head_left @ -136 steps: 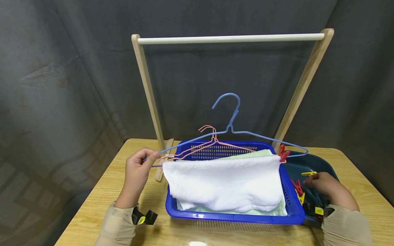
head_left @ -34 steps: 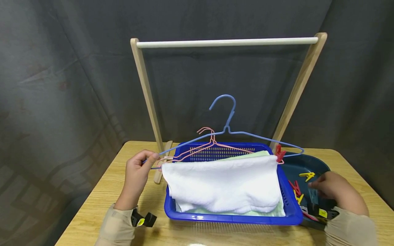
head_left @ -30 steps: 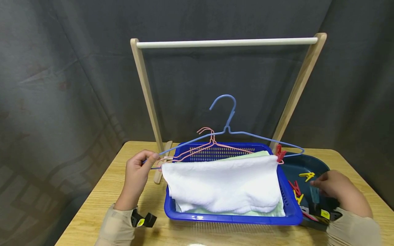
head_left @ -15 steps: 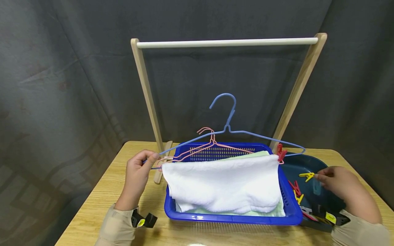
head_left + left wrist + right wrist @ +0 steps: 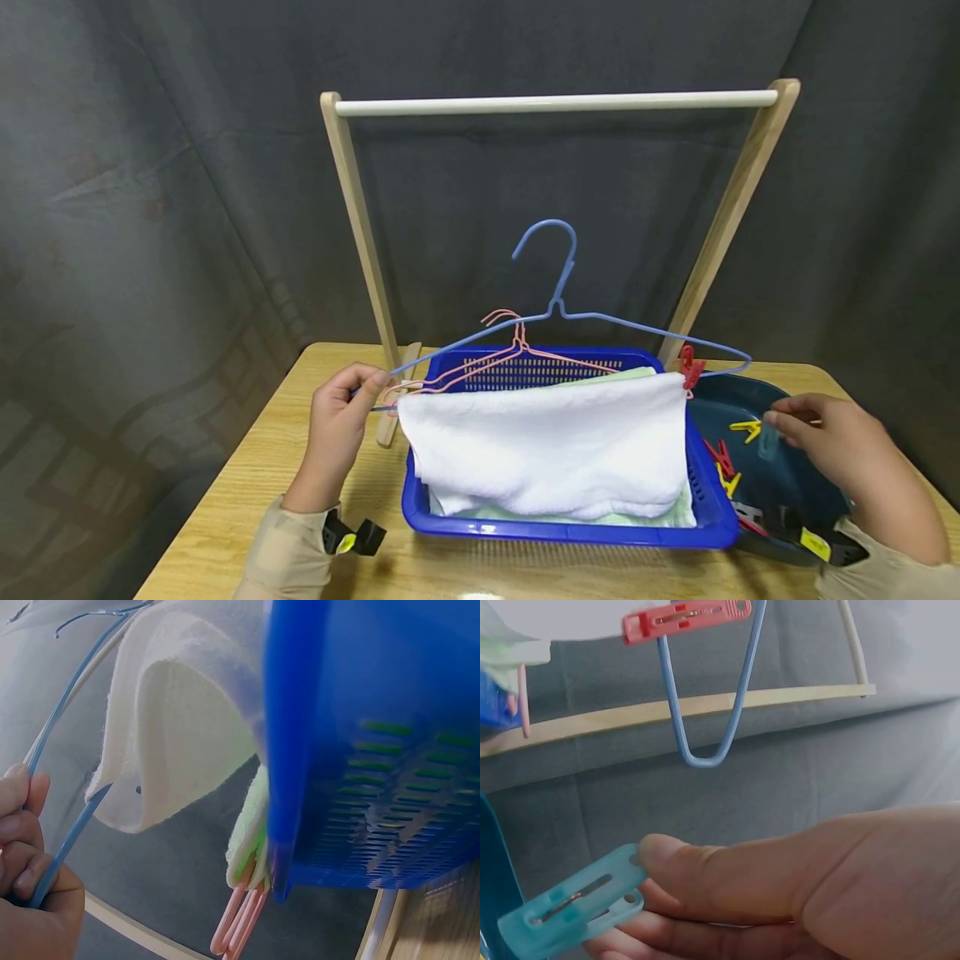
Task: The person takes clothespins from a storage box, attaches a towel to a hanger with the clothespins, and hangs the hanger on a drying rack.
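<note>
My left hand (image 5: 341, 429) grips the left end of a blue clothes hanger (image 5: 630, 323). A white towel (image 5: 547, 450) is folded over the hanger's lower bar, and a red clothespin (image 5: 690, 368) clips its right end there. In the left wrist view the towel (image 5: 176, 742) hangs down in a loop beside the hand's fingers. My right hand (image 5: 840, 442) pinches a translucent teal clothespin (image 5: 577, 900) between thumb and fingers, just above the dark green tub (image 5: 765, 392). Some of the right hand's fingers are hidden behind the clothespin and thumb.
A blue basket (image 5: 570, 537) under the towel holds pale green cloth (image 5: 637, 372) on pink hangers (image 5: 517, 337). Yellow clothespins (image 5: 746, 429) and red clothespins (image 5: 720, 458) lie in the tub. Behind stands a wooden rack with a white rod (image 5: 555, 104).
My right hand has lifted the teal clothespin out from among the clips and moved slightly up and right. My left hand stays in place, while the hanger's hook and right end have risen a little.
</note>
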A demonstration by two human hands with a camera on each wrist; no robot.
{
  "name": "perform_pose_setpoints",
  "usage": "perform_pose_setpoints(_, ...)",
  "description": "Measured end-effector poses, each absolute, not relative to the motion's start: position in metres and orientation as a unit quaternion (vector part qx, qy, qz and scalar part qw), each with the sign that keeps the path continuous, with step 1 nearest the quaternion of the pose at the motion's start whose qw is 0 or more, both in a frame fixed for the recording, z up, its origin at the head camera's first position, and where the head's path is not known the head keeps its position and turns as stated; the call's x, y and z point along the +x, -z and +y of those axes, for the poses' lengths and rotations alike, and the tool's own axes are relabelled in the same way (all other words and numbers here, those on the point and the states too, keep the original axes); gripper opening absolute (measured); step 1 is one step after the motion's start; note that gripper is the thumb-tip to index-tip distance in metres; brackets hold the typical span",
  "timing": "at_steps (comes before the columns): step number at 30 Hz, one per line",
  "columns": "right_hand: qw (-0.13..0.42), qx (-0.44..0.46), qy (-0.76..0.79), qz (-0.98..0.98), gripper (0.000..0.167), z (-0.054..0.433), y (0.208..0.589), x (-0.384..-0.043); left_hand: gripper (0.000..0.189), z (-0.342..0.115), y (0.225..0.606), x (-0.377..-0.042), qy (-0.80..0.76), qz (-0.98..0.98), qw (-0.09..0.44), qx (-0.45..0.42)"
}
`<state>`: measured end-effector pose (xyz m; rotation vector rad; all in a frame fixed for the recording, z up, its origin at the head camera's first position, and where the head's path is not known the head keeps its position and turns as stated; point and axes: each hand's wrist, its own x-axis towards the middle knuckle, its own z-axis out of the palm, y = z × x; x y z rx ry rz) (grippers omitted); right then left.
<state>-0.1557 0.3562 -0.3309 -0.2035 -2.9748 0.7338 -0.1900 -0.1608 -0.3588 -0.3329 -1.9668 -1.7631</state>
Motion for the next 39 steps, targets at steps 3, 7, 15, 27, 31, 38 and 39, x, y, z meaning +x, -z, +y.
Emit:
perform_pose_setpoints(3,0.061,-0.053,-0.231,-0.97,0.039,0.353,0.329,-0.154,0.017,-0.16,0.359,-0.19,0.641,-0.72,0.237,-0.122)
perform_pose_setpoints(7,0.084,-0.052,-0.223,-0.97,0.039,0.347,0.327,-0.151,0.018,-0.159,0.359,-0.189,0.642,-0.718,0.236,-0.125)
perform_pose_setpoints(15,0.115,-0.048,-0.22,-0.967,0.042,0.336,0.323,-0.142,0.016,-0.157,0.359,-0.19,0.647,-0.711,0.243,-0.131)
perform_pose_setpoints(27,0.165,-0.016,-0.249,-0.954,0.039,0.31,0.32,-0.133,0.017,-0.153,0.358,-0.188,0.65,-0.709,0.24,-0.128)
perform_pose_setpoints(31,0.183,-0.021,-0.26,-0.948,0.038,0.302,0.316,-0.13,0.017,-0.151,0.358,-0.188,0.65,-0.711,0.235,-0.125)
perform_pose_setpoints(38,0.224,-0.005,-0.304,-0.926,0.035,0.289,0.314,-0.128,0.017,-0.15,0.361,-0.188,0.652,-0.711,0.232,-0.123)
perform_pose_setpoints(39,0.229,0.0,-0.312,-0.922,0.035,0.287,0.314,-0.128,0.017,-0.15,0.361,-0.188,0.653,-0.711,0.231,-0.125)
